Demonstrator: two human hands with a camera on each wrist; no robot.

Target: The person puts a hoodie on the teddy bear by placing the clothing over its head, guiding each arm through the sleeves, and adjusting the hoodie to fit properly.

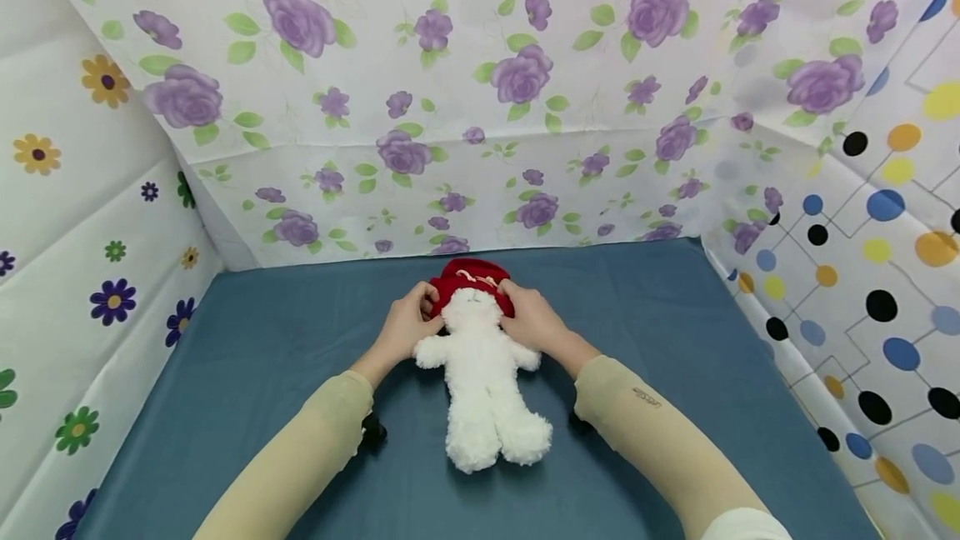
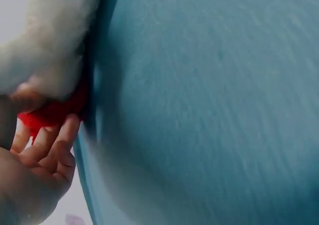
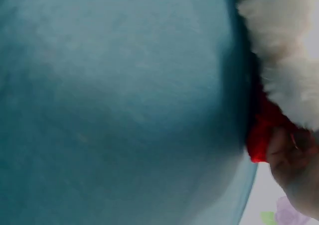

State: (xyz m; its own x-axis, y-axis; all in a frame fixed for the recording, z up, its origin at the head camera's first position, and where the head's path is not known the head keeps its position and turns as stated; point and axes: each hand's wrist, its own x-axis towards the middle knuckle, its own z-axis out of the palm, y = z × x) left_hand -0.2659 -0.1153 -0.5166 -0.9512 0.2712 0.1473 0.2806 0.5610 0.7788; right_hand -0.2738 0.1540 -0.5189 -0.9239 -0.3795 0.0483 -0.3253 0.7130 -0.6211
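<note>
A white fluffy stuffed toy point(image 1: 483, 382) lies on its back on the blue table, legs toward me. On its head sits a red hat point(image 1: 468, 269) with a pale trim, pulled low over the upper face. My left hand point(image 1: 406, 324) grips the hat's brim at the left side of the head. At the opposite side, my right hand point(image 1: 534, 319) holds the brim too. The left wrist view shows the thumb and fingers around the red fabric point(image 2: 52, 113), beside the white fur. In the right wrist view, fingers pinch the red hat point(image 3: 266, 130) under the fur.
The table point(image 1: 300, 332) has a blue cover. Behind it hangs a white cloth with purple roses point(image 1: 405, 152). A flower-print cloth point(image 1: 112, 302) closes the left side, and a dotted cloth point(image 1: 881, 307) the right.
</note>
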